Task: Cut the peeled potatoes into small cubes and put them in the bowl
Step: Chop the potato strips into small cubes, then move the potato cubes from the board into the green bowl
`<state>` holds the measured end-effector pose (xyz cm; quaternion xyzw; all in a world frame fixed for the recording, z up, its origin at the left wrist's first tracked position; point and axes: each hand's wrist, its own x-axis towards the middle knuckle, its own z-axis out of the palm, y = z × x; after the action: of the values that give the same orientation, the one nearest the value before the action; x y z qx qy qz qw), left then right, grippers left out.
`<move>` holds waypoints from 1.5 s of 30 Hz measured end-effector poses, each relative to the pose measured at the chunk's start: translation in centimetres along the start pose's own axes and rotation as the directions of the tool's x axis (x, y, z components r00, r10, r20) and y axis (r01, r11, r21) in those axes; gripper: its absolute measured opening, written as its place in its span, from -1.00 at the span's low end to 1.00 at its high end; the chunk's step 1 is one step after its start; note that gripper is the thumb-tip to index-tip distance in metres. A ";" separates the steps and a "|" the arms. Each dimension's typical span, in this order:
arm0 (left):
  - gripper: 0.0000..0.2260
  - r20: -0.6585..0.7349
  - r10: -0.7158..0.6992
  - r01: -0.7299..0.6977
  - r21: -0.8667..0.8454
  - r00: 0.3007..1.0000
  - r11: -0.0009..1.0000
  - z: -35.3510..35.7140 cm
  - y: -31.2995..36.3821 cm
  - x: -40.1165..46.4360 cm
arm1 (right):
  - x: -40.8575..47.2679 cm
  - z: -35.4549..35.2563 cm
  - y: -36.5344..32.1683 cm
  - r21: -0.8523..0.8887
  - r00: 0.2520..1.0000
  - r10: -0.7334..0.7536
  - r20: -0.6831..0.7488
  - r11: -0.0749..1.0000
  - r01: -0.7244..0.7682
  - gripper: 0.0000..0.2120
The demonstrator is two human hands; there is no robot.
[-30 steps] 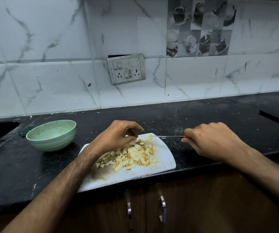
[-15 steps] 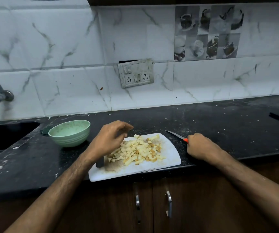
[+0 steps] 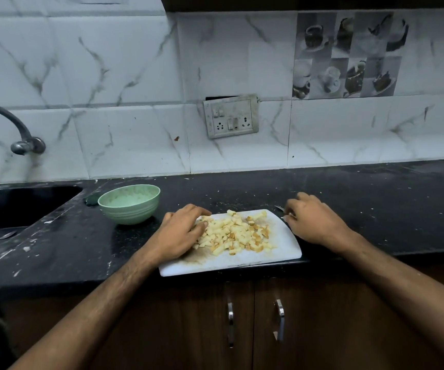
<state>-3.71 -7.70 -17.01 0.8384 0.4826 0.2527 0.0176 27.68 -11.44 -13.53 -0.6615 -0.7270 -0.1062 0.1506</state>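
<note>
Yellow potato cubes (image 3: 235, 233) lie heaped on the white board (image 3: 282, 252); cutting looks finished. Left hand (image 3: 179, 233) rests slack-fingered against them, right hand (image 3: 313, 222) grips the knife (image 3: 279, 208). Next: carry handfuls to the green bowl (image 3: 129, 203) at ten o'clock.

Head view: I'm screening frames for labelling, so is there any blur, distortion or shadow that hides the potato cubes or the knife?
Head view: wide-angle bending curves the counter edge; dim, bluish light; potato cubes sharp enough on the cutting board; the right hand hides most of the knife.
</note>
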 end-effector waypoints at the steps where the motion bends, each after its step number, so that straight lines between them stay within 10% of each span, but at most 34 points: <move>1: -0.73 0.009 0.013 -0.013 0.016 1.000 1.000 -0.2 0.2 0.4 | 0.4 0.0 -0.6 0.088 0.999 -0.026 0.020 0.996 0.024 -0.82; 9: -0.59 0.161 0.081 -0.065 -0.104 0.984 0.992 2.0 -1.4 6.9 | 5.3 4.2 -1.7 0.465 0.986 -0.139 0.097 0.882 0.079 -0.76; 30: -0.89 0.453 0.123 -0.123 -0.029 0.883 0.992 -0.9 1.7 12.5 | 5.3 3.1 -3.5 0.476 0.971 -0.039 0.237 0.876 -0.081 -0.73; 45: -0.67 0.222 -0.331 0.393 -0.368 0.917 0.843 -1.3 2.1 3.6 | 5.6 2.2 -3.1 0.688 0.957 -0.105 0.271 0.716 -0.116 -0.74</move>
<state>-1.19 -6.15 -13.86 0.7262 0.5669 0.2754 0.2746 24.00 -5.72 -13.44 -0.5661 -0.7251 0.2741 0.2804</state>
